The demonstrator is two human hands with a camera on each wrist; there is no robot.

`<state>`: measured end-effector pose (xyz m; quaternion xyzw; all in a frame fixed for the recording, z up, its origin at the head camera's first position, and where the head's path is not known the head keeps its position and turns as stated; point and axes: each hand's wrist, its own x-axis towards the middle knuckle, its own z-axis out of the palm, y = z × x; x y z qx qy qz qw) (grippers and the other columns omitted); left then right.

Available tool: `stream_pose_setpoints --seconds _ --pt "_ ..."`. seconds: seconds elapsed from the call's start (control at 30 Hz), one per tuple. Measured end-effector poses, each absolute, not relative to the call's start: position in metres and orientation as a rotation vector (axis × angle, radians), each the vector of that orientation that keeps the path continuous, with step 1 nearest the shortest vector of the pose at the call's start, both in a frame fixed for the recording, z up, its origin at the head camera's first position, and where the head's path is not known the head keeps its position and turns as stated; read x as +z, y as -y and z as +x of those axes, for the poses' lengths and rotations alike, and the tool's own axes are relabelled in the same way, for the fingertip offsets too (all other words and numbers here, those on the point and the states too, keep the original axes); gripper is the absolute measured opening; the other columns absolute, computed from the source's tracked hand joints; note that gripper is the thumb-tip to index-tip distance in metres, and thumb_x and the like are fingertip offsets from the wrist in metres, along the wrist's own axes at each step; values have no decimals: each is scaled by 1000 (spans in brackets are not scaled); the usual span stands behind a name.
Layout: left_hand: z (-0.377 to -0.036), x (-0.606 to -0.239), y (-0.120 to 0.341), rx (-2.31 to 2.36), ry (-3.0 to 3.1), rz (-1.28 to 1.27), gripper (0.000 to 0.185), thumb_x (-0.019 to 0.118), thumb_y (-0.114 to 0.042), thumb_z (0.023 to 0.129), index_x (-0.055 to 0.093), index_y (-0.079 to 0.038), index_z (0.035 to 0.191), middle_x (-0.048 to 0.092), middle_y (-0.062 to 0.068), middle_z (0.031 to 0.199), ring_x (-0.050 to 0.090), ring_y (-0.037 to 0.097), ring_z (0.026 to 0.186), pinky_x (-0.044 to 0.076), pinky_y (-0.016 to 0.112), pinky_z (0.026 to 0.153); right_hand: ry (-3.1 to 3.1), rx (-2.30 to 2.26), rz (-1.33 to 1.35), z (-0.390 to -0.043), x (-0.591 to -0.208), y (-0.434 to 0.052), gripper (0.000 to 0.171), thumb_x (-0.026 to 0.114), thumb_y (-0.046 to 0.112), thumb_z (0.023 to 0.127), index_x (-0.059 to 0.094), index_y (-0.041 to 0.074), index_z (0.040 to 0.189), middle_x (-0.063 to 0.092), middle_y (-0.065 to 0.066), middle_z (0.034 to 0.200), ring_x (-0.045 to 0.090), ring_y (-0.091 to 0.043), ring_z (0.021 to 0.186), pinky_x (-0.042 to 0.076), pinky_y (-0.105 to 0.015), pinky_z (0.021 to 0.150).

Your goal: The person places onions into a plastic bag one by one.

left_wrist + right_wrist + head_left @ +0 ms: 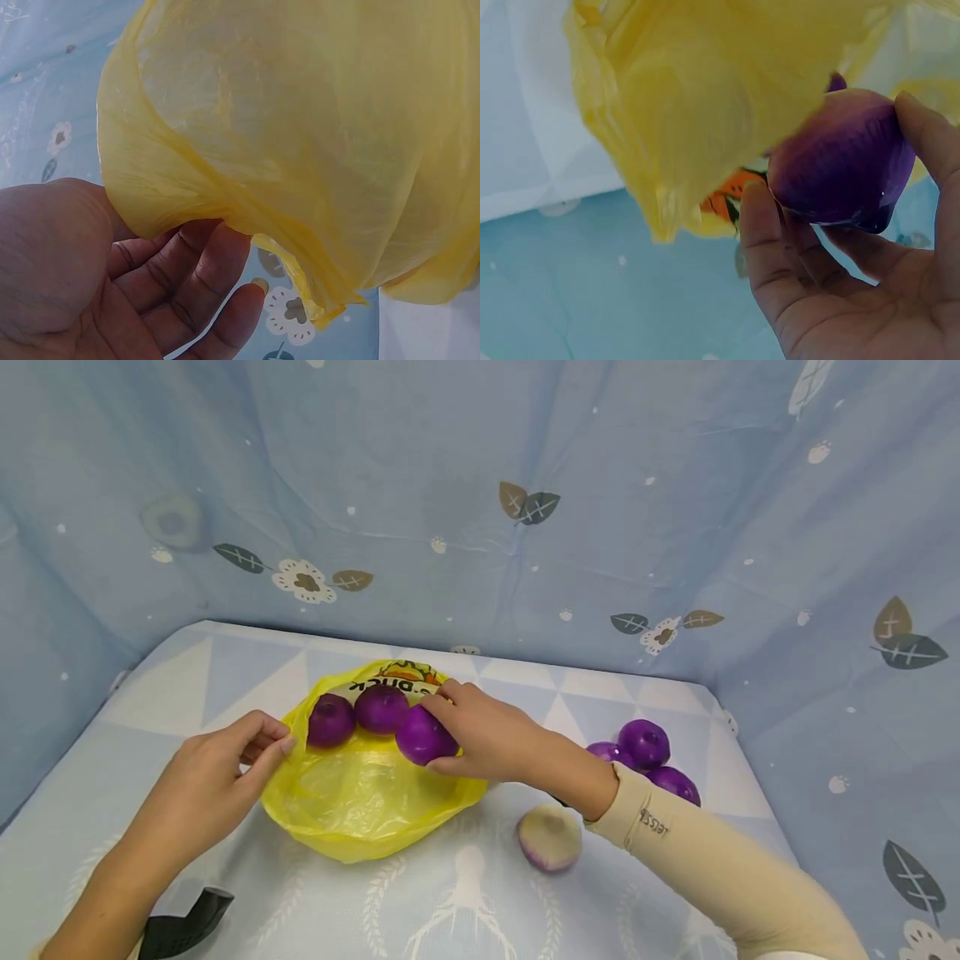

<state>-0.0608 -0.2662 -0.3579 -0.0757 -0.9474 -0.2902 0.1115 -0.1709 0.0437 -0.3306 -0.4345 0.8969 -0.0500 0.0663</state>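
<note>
A yellow plastic bag (360, 847) lies mouth-up on the table, its rim spread wide. My left hand (202, 789) pinches the left side of that rim between thumb and fingers; in the left wrist view the thin film (300, 150) passes between the thumb and fingers of the hand (142, 277). Over the bag's right side, my right hand (487, 735) grips a purple onion (424, 737). The right wrist view shows the onion (847, 161) between thumb and fingertips, beside the bag. Two purple onions, one (331, 720) left of the other (382, 709), rest inside at the back.
A pale round bulb with a purple underside (550, 837) sits right of the bag. Farther right, partly behind the right forearm, is a cluster of purple onions (643, 743). A patterned cloth (247, 693) covers the table; a blue curtain (450, 485) hangs behind.
</note>
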Motion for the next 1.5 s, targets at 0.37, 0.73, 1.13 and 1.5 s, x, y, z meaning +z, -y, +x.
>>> stream_pose_setpoints --seconds 0.37,0.73,1.13,1.5 --pt "-59 -361 263 -843 2801 -214 8 68 -21 104 68 -15 109 73 -2 97 69 23 86 58 39 70 -2717 74 -1281 -178 -361 -25 71 77 43 95 49 8 149 57 -9 135 52 -26 125 54 -35 97" --pt "-59 -361 260 -836 2765 -219 6 69 -20 104 68 -16 108 74 -3 96 69 21 84 57 33 68 -2789 268 -1317 -183 -369 -10 63 71 45 98 52 4 142 61 -12 131 56 -28 118 52 -34 99" --pt "-57 -360 259 -822 2751 -205 6 70 -18 102 68 -15 107 74 -3 96 69 20 84 58 34 69 -2809 470 -1277 -190 -378 -1 61 67 46 100 56 3 142 65 -11 128 56 -29 112 56 -36 91" --pt "-59 -359 260 -823 2767 -194 7 69 -20 104 68 -15 108 73 -2 97 68 20 85 59 38 70 -2888 488 -1170 -196 -390 1 49 61 32 103 57 0 141 64 -14 130 58 -30 112 60 -38 80"
